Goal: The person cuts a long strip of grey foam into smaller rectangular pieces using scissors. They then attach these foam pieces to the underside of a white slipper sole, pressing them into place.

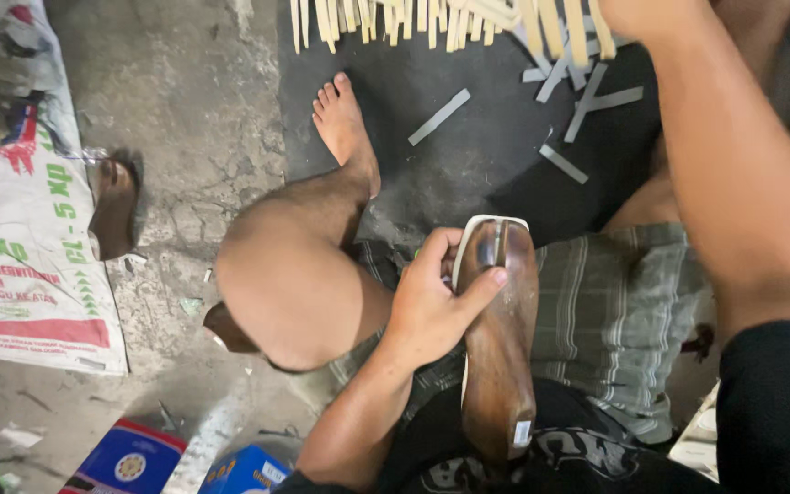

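In the head view, one wooden shoe form is seen lying lengthwise on the lap, its rounded toe end pointing away from the body, with a white sole piece showing around that toe end. The left hand is wrapped around the toe end of the form: the thumb is laid across the top of the wood and the fingers are curled around the left edge, touching the white piece. The right hand is raised to the top edge of the picture and is mostly cut off; whether it is open or closed cannot be told.

Beyond the left hand, on a dark mat, about six loose grey strips are scattered, and a row of pale sticks is laid along the far edge; their number cannot be counted. One bare foot rests on the mat, just past the left hand. To the far left of that hand, one printed sack lies on the concrete floor. Two boxes, red-blue and blue, are seen near the left elbow.
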